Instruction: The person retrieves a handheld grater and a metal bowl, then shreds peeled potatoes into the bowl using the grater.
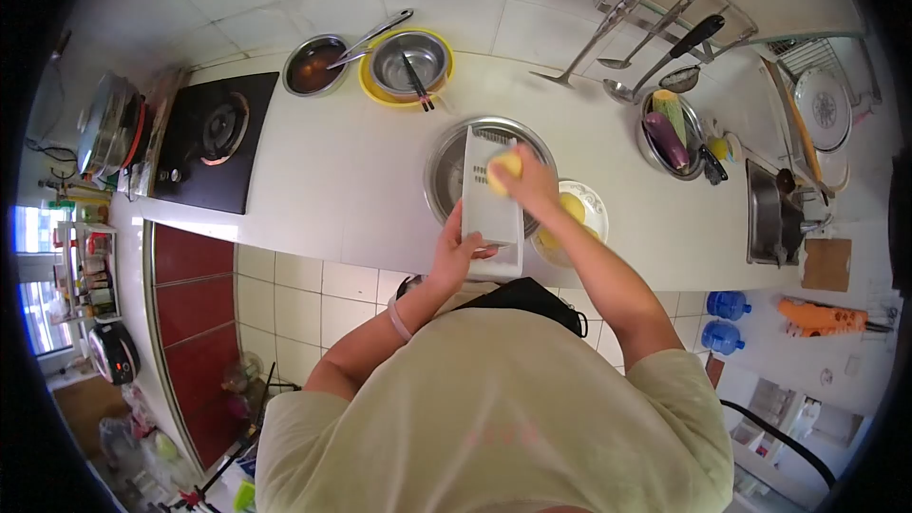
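A white grater leans over a steel basin on the counter. My left hand is closed around the grater's lower part. In my right hand is a peeled, pale yellow potato, pressed against the grater's face near its holes. Below my right forearm stands a patterned plate with yellow pieces that look like peeled potato, partly hidden by the arm. What lies inside the basin is mostly covered by the grater.
At the back left are a pan and a steel bowl in a yellow basin. A cooktop sits further left. To the right, a bowl holds an eggplant, beside a sink. Ladles hang on the wall.
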### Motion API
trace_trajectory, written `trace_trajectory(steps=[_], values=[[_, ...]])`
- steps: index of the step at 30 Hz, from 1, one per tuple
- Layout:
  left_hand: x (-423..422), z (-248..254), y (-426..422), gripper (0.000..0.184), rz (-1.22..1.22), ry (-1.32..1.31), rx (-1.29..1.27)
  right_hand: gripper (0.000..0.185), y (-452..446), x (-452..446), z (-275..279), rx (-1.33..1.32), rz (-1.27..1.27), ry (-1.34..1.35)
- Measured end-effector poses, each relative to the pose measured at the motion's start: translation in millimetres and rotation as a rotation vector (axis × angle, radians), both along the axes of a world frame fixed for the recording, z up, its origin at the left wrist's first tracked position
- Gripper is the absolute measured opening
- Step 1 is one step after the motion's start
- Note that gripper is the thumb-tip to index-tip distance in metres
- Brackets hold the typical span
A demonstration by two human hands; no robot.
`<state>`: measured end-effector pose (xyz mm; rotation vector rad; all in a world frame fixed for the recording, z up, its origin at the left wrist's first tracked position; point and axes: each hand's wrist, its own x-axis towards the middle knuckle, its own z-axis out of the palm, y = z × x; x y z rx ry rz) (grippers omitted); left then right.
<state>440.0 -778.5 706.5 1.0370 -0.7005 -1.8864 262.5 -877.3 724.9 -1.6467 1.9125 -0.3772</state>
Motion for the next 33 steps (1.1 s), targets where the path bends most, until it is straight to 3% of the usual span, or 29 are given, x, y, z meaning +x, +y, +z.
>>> trace_trajectory(steps=[4,11,16,19,21,25,27,28,30,33], values=[[4.6,-1.1,-8.8,0.068,-0.042,0.001,-0.053,0.062,44.4,16.9,23.6,0.092,0.172,-0.133],[0.1,4.4,2.4,0.067,-0.120,-0.008,-0.117,0.059,-36.6,-15.3,0.8,-0.105,-0.284,-0.012],[4.4,5.3,-5.9,0.070,-0.085,-0.027,-0.084,0.054,41.3,14.3,29.0,0.003,0.010,-0.076],[6.1,-3.2,-6.1,0.072,-0.104,0.022,-0.109,0.053,43.3,16.7,26.3,0.003,0.190,-0.044],[1.1,-0.8,5.2,0.073,-0.139,0.013,-0.151,0.053,-0.1,-0.5,3.6,-0.157,-0.084,-0.023],[2.6,12.8,4.3,0.073,-0.167,-0.016,-0.125,0.061,-35.3,-21.9,5.3,-0.111,-0.301,0.026],[3.0,12.3,-1.0,0.073,-0.138,-0.019,-0.124,0.061,1.1,-11.7,19.6,0.046,-0.113,-0.143],[3.7,11.6,-3.6,0.074,-0.112,-0.025,-0.118,0.061,19.4,-4.9,25.6,0.044,-0.109,-0.141],[6.7,11.9,-10.3,0.074,-0.101,-0.024,-0.115,0.061,50.3,7.3,31.9,0.043,0.138,-0.073],[7.1,7.4,-6.2,0.075,-0.115,-0.026,-0.164,0.060,43.3,8.9,30.4,-0.078,0.091,-0.071]])
